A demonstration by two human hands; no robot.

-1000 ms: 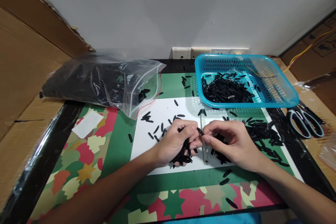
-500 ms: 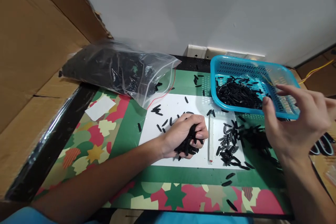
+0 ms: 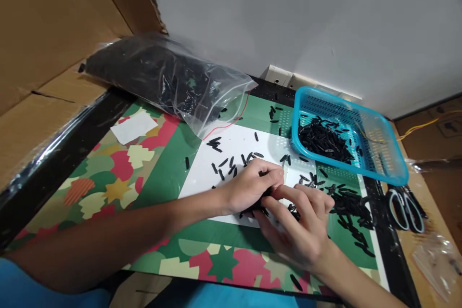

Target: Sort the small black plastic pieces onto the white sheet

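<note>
My left hand (image 3: 252, 185) is closed around a bunch of black pieces (image 3: 258, 202) on the white sheet (image 3: 231, 154); my right hand (image 3: 299, 224), fingers loosely spread, picks at them. Sorting step; next needs a fine pinch.

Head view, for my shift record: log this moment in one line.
left hand: fist on black pieces | right hand: fingers at that fist | blue basket: part-filled

Counts: 2 hands, left hand (image 3: 252, 186) and right hand (image 3: 299, 231). 1 blue basket (image 3: 390, 166), 1 clear zip bag (image 3: 169, 84), 1 pair of scissors (image 3: 406, 207), 1 white sheet (image 3: 234, 154), 1 small white slip (image 3: 133, 126). Small black parts (image 3: 352, 207): too many to count.
</note>
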